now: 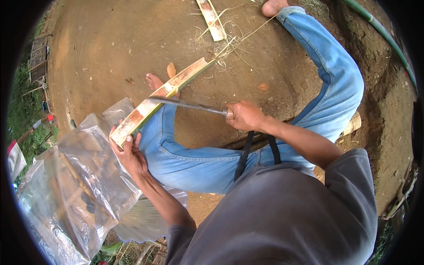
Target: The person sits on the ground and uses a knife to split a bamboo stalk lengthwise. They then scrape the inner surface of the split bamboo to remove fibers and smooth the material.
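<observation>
I sit on bare earth with my legs in blue jeans (pixel 194 163) spread apart. My left hand (pixel 127 150) grips the near end of a long split bamboo piece (pixel 163 95), which slants away to the upper right and rests by my bare foot (pixel 154 81). My right hand (pixel 244 115) is closed on the handle of a long dark knife (pixel 185 104). The blade lies across the bamboo near its middle, its tip pointing left. Thin bamboo fibres (pixel 229 44) fray from the far end.
A shorter bamboo piece (pixel 212 20) lies on the ground farther off. A clear plastic sheet over wooden sticks (pixel 75 185) sits at my left. A green hose (pixel 384 35) runs along the right edge. My other foot (pixel 271 6) is at the top.
</observation>
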The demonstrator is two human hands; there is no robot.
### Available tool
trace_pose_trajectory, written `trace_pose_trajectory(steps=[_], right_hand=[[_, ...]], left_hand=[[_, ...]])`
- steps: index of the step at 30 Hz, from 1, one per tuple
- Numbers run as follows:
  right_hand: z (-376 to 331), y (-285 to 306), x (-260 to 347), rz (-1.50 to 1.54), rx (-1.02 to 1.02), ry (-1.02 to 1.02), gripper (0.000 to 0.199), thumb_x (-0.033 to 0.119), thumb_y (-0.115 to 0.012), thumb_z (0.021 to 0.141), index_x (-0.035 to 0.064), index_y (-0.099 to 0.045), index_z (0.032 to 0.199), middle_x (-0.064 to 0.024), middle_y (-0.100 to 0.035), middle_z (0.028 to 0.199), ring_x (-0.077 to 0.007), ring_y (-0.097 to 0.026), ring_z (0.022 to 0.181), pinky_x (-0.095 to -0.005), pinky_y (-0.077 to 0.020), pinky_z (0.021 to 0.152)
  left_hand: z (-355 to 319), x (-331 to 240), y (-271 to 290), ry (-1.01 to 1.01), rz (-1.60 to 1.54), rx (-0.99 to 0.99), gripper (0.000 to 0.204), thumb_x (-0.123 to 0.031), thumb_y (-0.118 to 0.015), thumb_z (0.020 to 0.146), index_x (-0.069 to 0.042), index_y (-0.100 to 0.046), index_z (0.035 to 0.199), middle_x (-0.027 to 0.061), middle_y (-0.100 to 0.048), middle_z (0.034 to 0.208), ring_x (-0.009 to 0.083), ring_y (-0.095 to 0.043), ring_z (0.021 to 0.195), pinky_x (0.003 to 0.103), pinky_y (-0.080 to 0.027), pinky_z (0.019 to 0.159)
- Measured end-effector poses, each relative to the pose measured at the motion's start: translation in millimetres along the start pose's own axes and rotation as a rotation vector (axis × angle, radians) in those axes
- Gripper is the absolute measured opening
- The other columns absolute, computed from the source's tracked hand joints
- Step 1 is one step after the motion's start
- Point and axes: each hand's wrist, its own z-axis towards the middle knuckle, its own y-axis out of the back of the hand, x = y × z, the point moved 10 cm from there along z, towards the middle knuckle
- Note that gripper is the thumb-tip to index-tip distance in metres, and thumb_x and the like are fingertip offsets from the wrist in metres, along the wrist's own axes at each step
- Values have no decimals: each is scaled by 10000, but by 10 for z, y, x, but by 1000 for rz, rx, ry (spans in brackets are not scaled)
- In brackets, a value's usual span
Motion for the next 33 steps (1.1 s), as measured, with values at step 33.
trace_pose_trajectory(steps=[33], right_hand=[[424,27,-1521,-84,-201,-256,288,240,-600,843,-24,-667,934,-286,-672,851,-429,-681,827,-493,-527,747]], left_hand=[[21,-49,-55,16,-20,9,736,18,-700,805,31,-320,1435,230,-485,1421,283,-626,1159,322,-633,835]])
